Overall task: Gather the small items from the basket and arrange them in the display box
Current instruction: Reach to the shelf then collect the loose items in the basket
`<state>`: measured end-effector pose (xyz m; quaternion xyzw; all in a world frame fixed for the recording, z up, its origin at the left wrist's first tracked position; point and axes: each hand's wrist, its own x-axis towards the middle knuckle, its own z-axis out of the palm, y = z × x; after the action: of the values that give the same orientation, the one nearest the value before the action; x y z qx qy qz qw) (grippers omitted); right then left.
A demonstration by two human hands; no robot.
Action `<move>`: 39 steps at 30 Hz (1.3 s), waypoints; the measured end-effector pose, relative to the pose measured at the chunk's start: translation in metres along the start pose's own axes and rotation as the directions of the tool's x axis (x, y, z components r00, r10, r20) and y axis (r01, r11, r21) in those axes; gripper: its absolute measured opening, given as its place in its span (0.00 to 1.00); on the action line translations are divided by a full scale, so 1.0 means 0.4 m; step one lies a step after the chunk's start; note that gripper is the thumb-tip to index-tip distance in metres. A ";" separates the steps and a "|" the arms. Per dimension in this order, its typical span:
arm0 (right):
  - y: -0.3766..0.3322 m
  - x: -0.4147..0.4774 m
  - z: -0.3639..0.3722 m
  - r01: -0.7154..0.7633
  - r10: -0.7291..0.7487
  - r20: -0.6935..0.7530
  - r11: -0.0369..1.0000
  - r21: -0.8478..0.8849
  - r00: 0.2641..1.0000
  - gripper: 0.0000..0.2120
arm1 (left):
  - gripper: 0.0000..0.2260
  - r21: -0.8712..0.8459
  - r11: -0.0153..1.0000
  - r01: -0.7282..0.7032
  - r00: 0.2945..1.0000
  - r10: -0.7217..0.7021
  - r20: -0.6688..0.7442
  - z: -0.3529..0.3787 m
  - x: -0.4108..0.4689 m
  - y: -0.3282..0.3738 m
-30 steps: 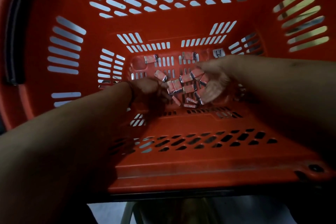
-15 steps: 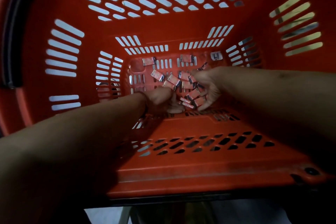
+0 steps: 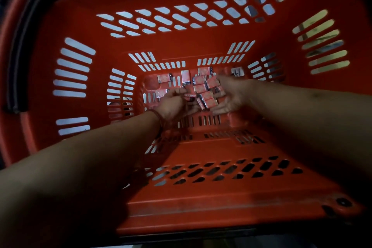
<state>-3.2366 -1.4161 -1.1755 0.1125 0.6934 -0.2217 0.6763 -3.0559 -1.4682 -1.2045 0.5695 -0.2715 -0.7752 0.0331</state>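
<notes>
The packets point(image 3: 201, 88) look light, stiff and slick, best pinched by their edges: the left hand point(image 3: 173, 104) pinches one at nine o'clock, and the spread right hand point(image 3: 231, 96) cups others at three.

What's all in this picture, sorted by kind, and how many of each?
Red basket: 1
Pink packets: about 12, some hidden
Hands: 2, left hand and right hand
White tag: 1
Total: about 16
</notes>
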 end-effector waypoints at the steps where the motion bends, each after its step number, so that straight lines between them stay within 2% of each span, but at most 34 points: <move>1: -0.002 -0.005 0.000 -0.010 0.010 0.029 1.000 0.006 1.000 0.22 | 0.18 0.010 1.000 -0.022 1.000 0.022 -0.001 0.002 -0.008 0.005; 4: 0.006 -0.018 -0.007 0.021 -0.013 0.061 0.993 -0.118 0.998 0.20 | 0.20 0.089 0.992 -0.086 0.996 0.085 0.014 -0.022 -0.007 0.019; 5: 0.009 -0.019 -0.009 0.031 -0.022 0.045 0.978 -0.205 0.999 0.20 | 0.19 0.196 0.969 -0.148 0.988 0.152 -0.007 -0.037 -0.009 0.022; 6: 0.012 -0.029 -0.008 0.064 -0.061 0.021 0.951 -0.302 0.998 0.18 | 0.17 0.367 0.897 -0.246 0.960 0.277 -0.032 -0.053 -0.009 0.027; 7: 0.014 -0.032 -0.009 0.118 -0.130 -0.005 0.916 -0.384 0.991 0.15 | 0.14 0.593 0.736 -0.327 0.906 0.423 -0.024 -0.070 -0.014 0.035; 8: 0.017 -0.037 -0.010 0.168 -0.203 -0.035 0.884 -0.436 0.979 0.13 | 0.11 0.781 0.512 -0.358 0.841 0.540 0.032 -0.088 -0.018 0.043; 9: 0.019 -0.045 -0.011 0.230 -0.295 -0.050 0.831 -0.507 0.954 0.12 | 0.12 0.907 0.263 -0.327 0.782 0.615 0.103 -0.106 -0.025 0.053; 10: 0.021 -0.043 -0.019 0.277 -0.401 -0.066 0.733 -0.621 0.914 0.11 | 0.18 0.961 0.033 -0.276 0.731 0.656 0.188 -0.126 -0.024 0.060; 11: 0.023 -0.031 -0.033 0.296 -0.524 -0.065 0.575 -0.763 0.850 0.13 | 0.26 0.966 -0.136 -0.221 0.707 0.659 0.255 -0.142 -0.024 0.067; 12: 0.028 -0.023 -0.045 0.294 -0.634 -0.021 0.388 -0.874 0.773 0.21 | 0.35 0.952 -0.236 -0.196 0.707 0.639 0.304 -0.153 -0.024 0.070; 13: 0.035 -0.016 -0.054 0.280 -0.706 0.036 0.233 -0.932 0.708 0.30 | 0.44 0.941 -0.283 -0.187 0.742 0.587 0.324 -0.160 -0.022 0.069; 15: 0.052 0.003 -0.066 0.224 -0.767 0.154 -0.014 -0.975 0.623 0.46 | 0.55 0.931 -0.315 -0.186 0.833 0.452 0.319 -0.159 -0.008 0.061; 17: 0.068 0.013 -0.062 0.094 -0.754 0.245 -0.238 -0.967 0.610 0.56 | 0.60 0.911 -0.374 -0.173 0.886 0.344 0.309 -0.145 0.004 0.048; 20: 0.083 0.035 -0.052 0.041 -0.718 0.289 -0.342 -0.939 0.633 0.56 | 0.61 0.892 -0.427 -0.146 0.890 0.337 0.307 -0.114 0.012 0.036; 23: 0.091 0.064 -0.028 0.039 -0.664 0.407 -0.495 -0.868 0.627 0.49 | 0.57 0.896 -0.425 -0.129 0.877 0.374 0.303 -0.095 0.023 0.031; 27: 0.083 0.066 -0.024 0.034 -0.622 0.437 -0.550 -0.834 0.650 0.43 | 0.51 0.883 -0.449 -0.138 0.883 0.349 0.315 -0.108 0.056 0.034; 31: 0.071 0.056 -0.032 0.052 -0.626 0.445 -0.542 -0.838 0.640 0.39 | 0.40 0.860 -0.474 -0.190 0.837 0.379 0.394 -0.137 0.071 0.033; 36: 0.062 0.048 -0.056 0.042 -0.636 0.471 -0.568 -0.822 0.611 0.36 | 0.37 0.834 -0.527 -0.161 0.851 0.354 0.387 -0.149 0.072 0.034; 39: 0.059 0.043 -0.065 0.017 -0.647 0.456 -0.565 -0.825 0.611 0.36 | 0.36 0.855 -0.488 -0.176 0.864 0.340 0.372 -0.140 0.060 0.038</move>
<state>-3.2498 -1.3860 -1.1965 -0.7172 0.6468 0.2120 0.1493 -3.0178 -1.5111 -1.2297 0.2830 -0.9193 -0.1298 -0.2406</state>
